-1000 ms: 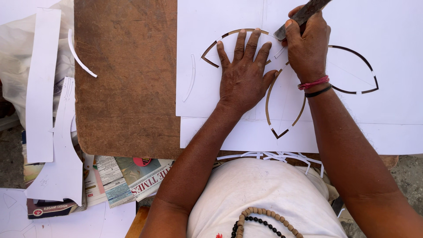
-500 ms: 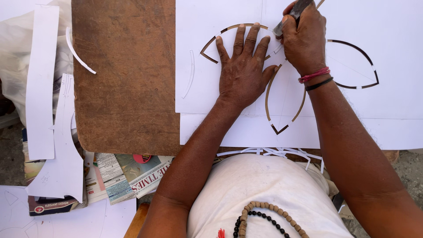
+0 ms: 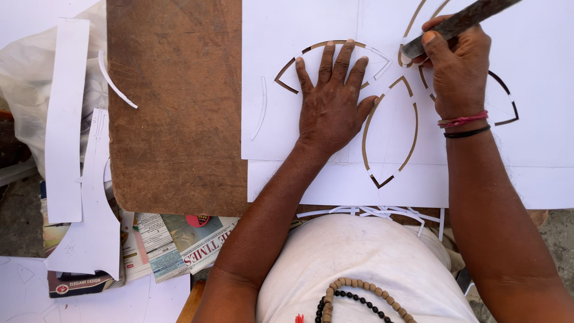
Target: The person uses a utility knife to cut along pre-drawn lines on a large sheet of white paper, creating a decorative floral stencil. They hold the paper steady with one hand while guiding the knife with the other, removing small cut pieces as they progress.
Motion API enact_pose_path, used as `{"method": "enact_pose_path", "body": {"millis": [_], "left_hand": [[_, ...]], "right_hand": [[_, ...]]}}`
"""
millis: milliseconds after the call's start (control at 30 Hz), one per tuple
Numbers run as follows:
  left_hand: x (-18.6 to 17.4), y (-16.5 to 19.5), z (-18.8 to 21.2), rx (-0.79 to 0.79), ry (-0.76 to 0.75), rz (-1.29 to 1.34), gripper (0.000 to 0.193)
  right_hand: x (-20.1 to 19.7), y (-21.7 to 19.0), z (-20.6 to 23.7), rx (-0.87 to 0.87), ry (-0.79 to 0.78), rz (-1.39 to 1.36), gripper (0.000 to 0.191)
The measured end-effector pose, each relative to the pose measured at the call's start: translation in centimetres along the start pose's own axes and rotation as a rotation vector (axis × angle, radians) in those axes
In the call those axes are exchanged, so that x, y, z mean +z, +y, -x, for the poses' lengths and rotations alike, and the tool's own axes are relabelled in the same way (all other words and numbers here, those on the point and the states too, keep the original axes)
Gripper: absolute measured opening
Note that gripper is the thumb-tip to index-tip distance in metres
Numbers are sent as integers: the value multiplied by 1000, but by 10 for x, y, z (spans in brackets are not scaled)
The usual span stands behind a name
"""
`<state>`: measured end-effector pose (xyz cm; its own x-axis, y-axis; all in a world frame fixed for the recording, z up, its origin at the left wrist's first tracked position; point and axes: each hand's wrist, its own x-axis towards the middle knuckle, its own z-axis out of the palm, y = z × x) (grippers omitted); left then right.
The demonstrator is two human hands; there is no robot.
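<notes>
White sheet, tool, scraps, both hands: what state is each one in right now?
White sheet: flat on the board, petal-shaped slits cut through it.
Left hand: open, palm down, pressing the sheet.
Right hand: closed around the cutting tool.
Cutting tool: tilted, tip on the sheet.
Brown board: lying flat, partly covered.
Curved sliver: loose on the board.
Newspapers: lying in a loose pile under the board's edge.

Cutting tool [image 3: 454, 27] tip hidden under right hand [image 3: 457, 72]; handle, white sheet [image 3: 538, 137] cut off by frame edge.
</notes>
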<state>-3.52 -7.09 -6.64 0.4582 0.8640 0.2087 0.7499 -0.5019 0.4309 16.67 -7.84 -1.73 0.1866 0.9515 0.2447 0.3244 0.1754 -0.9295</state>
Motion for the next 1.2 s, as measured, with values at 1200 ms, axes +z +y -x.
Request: {"method": "enact_pose_path", "body": {"millis": [1200], "left_hand": [[-24,-27,-124,212,228,385,8]], "right_hand": [[-43,13,43,-36,245,-202,16]]}}
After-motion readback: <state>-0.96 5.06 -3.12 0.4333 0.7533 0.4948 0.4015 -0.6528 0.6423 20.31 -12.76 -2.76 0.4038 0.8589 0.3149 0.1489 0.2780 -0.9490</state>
